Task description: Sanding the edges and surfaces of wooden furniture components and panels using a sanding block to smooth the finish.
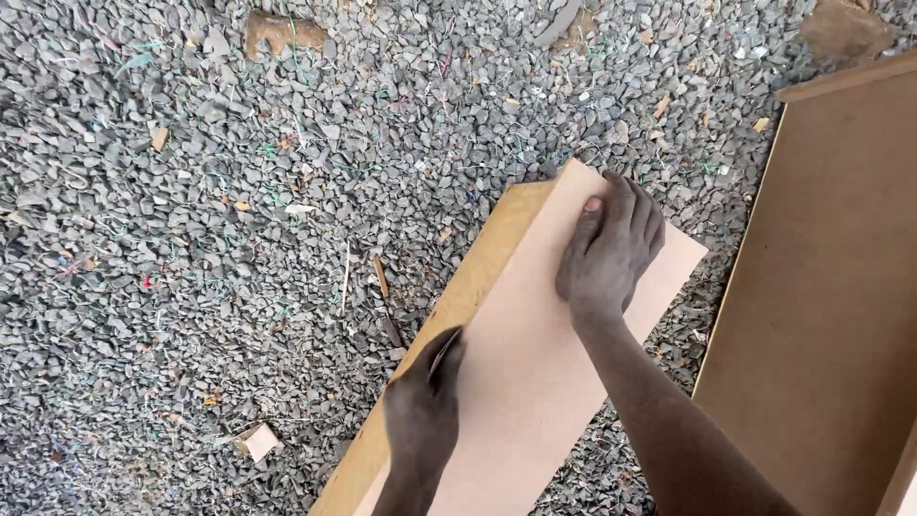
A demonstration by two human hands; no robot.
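A long pale brown board [535, 373] lies slanted over a wooden box-like frame whose yellowish side [458, 296] shows along its left edge. My right hand [609, 250] presses flat on the board near its far end, fingers together and pointing away from me. My left hand [425, 406] rests at the board's left edge nearer to me, with a small thin grey object pinched between thumb and fingers; what it is I cannot make out.
Grey gravel [191, 239] strewn with wood chips and thin sticks covers the ground. A large brown panel with a raised rim [821, 287] lies to the right. A small wood offcut [258, 441] sits at the lower left.
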